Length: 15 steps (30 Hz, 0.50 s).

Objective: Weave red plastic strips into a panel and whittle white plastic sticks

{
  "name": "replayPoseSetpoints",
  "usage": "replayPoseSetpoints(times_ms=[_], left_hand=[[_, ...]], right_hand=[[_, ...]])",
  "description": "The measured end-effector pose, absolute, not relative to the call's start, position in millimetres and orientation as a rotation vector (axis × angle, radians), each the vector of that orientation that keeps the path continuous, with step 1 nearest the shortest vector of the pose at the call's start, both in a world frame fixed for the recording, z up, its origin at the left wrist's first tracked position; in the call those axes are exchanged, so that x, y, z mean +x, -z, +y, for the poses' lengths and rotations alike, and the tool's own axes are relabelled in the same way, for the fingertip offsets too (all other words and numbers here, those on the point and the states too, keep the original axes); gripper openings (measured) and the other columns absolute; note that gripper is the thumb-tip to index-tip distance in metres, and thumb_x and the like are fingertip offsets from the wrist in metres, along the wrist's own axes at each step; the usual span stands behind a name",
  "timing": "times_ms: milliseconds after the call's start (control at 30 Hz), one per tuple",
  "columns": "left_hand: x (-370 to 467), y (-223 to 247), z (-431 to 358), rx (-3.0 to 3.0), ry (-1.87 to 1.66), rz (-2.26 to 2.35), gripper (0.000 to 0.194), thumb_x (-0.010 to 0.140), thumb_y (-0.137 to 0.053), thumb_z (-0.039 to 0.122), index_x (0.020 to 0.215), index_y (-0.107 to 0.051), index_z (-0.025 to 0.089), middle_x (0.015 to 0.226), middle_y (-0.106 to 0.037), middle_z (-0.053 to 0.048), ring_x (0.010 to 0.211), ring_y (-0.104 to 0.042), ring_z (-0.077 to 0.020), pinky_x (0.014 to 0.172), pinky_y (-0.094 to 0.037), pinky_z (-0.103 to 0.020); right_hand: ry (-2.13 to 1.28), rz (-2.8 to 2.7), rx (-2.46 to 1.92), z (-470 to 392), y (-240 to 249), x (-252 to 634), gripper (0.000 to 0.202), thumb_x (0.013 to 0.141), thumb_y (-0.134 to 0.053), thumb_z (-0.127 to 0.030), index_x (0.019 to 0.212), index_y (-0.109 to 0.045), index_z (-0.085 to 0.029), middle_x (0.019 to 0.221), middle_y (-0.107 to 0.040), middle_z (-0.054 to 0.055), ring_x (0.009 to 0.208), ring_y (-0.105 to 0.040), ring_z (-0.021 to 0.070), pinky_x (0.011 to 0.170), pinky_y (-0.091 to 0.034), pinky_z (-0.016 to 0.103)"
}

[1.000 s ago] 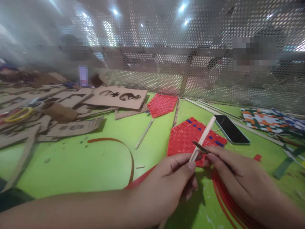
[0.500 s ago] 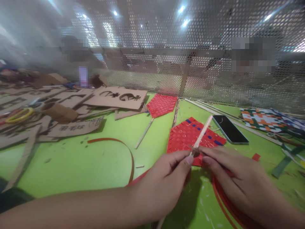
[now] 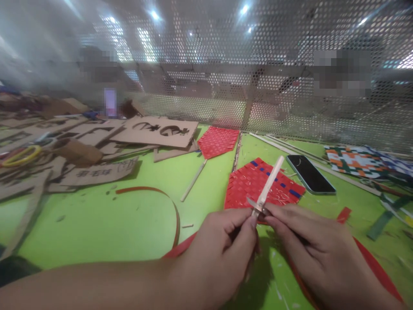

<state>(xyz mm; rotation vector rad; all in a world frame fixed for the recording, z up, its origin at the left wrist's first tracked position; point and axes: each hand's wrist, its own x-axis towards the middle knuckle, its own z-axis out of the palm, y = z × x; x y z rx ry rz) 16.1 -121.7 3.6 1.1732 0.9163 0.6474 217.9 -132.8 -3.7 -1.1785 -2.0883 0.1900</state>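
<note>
My left hand (image 3: pixel 226 254) is closed around the lower end of a pale wooden stick (image 3: pixel 271 181), which slants up and away to the right. In my right hand (image 3: pixel 319 245) is a small knife (image 3: pixel 254 205); its short metal blade lies across the stick just above my left fingertips. Its handle is hidden by my fingers. Beneath and beyond the stick lies a woven red fan panel (image 3: pixel 245 185) with a row of blue squares, strewn with thin shavings. Red strip (image 3: pixel 376 262) runs under my right hand.
Farther back lies a smaller red woven fan (image 3: pixel 219 141) with a stick handle. A phone (image 3: pixel 311 174) and long wooden strips (image 3: pixel 342 175) are at right. Cardboard pieces (image 3: pixel 161 131) and yellow-handled scissors (image 3: pixel 24 155) crowd the left. A perforated screen (image 3: pixel 206 77) stands behind.
The knife blade has moved down the stick, nearer my left fingertips, and shows more sharply. My right hand has come slightly lower. The stick has shifted a little left.
</note>
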Motion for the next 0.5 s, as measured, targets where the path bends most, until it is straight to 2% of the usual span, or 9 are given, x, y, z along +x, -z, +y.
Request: replayPoseSetpoints(times_ms=[167, 300, 400, 500], left_hand=[[17.5, -16.2, -124.0, 1.084, -0.631, 0.942, 0.036, 0.110, -0.046, 0.039, 0.079, -0.053, 0.023, 0.047, -0.038, 0.009, 0.036, -0.031, -0.0062, 0.034, -0.026, -0.015], [17.0, -17.9, -123.6, 1.070, -0.617, 0.949, 0.037, 0.110, -0.045, 0.043, 0.081, -0.054, 0.023, 0.047, -0.038, 0.009, 0.036, -0.032, -0.0067, 0.034, -0.027, -0.015], [15.3, -10.0, -122.5, 1.122, -0.608, 0.943, 0.038, 0.110, -0.045, 0.047, 0.083, -0.056, 0.023, 0.051, -0.042, 0.009, 0.037, -0.035, -0.0071, 0.034, -0.031, -0.017], [14.1, 1.7, -121.0, 1.172, -0.609, 0.927, 0.043, 0.110, -0.044, 0.054, 0.085, -0.057, 0.022, 0.060, -0.050, 0.005, 0.042, -0.043, -0.0082, 0.040, -0.036, -0.020]], right_hand=[[-0.072, -2.058, -1.190, -137.9, 8.1, 217.4, 0.018, 0.105, -0.060, -0.022, 0.113, -0.077, -0.025, 0.102, -0.083, 0.005, 0.088, -0.082, 0.0182, 0.069, -0.064, 0.020], [-0.009, -2.039, -1.204, -136.5, 8.4, 216.4, 0.020, 0.105, -0.059, -0.023, 0.113, -0.078, -0.025, 0.102, -0.084, 0.006, 0.086, -0.083, 0.0210, 0.062, -0.064, 0.022], [-0.071, -2.032, -1.207, -132.9, 6.3, 216.8, 0.019, 0.105, -0.060, -0.024, 0.111, -0.079, -0.024, 0.101, -0.085, 0.005, 0.085, -0.082, 0.0194, 0.067, -0.065, 0.022], [-0.171, -2.054, -1.182, -128.4, 6.1, 220.8, 0.021, 0.104, -0.061, -0.025, 0.111, -0.080, -0.025, 0.106, -0.085, 0.005, 0.089, -0.082, 0.0200, 0.080, -0.067, 0.026]])
